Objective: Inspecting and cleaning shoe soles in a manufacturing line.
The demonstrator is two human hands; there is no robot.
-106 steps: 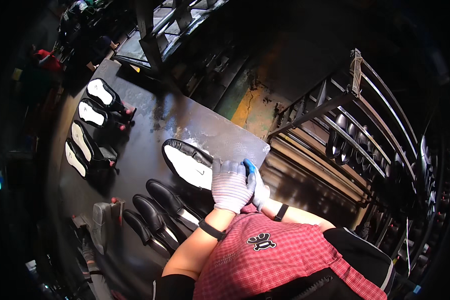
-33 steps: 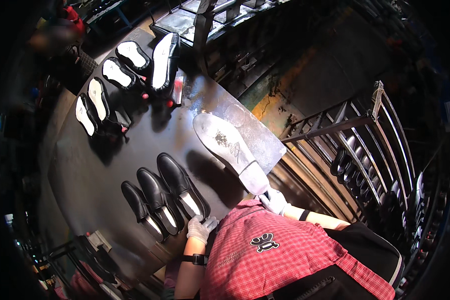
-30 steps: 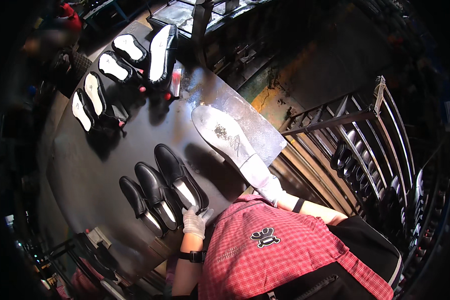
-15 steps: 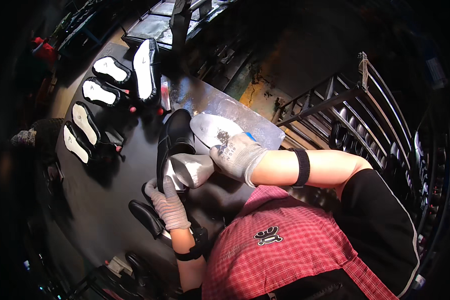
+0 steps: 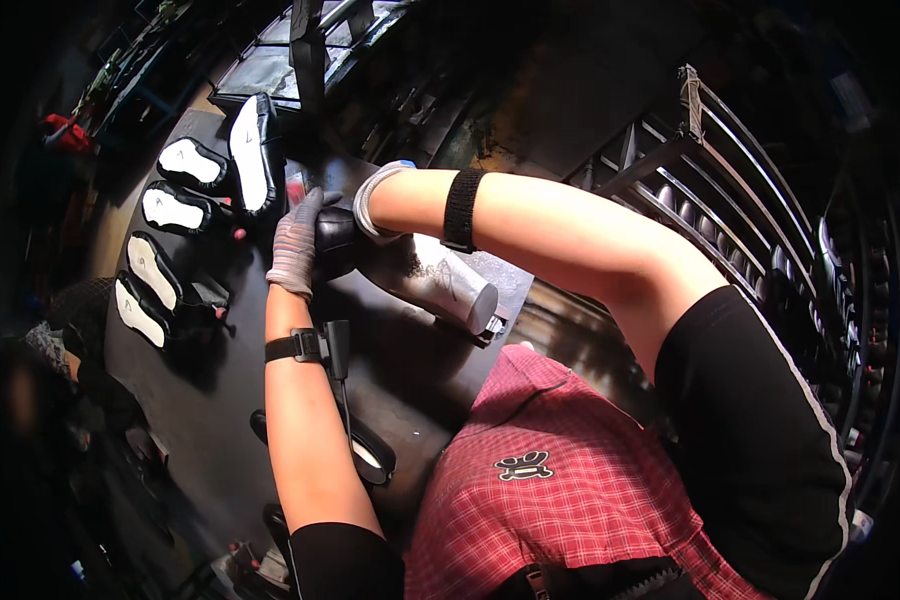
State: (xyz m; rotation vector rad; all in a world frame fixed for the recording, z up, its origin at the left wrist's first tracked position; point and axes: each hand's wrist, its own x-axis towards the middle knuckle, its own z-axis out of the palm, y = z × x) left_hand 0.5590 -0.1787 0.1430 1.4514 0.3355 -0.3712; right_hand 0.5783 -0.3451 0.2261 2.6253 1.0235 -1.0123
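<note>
A black leather shoe lies between my two gloved hands, near the middle of the table. My left hand, in a grey striped glove, presses against its left side with the fingers closed along it. My right hand bends down over the other side of the shoe; only the cuff and the back of the glove show, and its fingers are hidden. A silver metal form, shaped like a shoe last with a flat round end, extends from the shoe toward me.
Several black shoe uppers with white soles lie bottom up along the table's left side. Another black shoe rests near me, by my left forearm. On the right stands a metal rack with rows of dark shoes.
Both hands have moved away from me to the far end of the shoe. My right hand has left the metal form's near side and crossed over to the shoe; the form's round end now points rightward.
</note>
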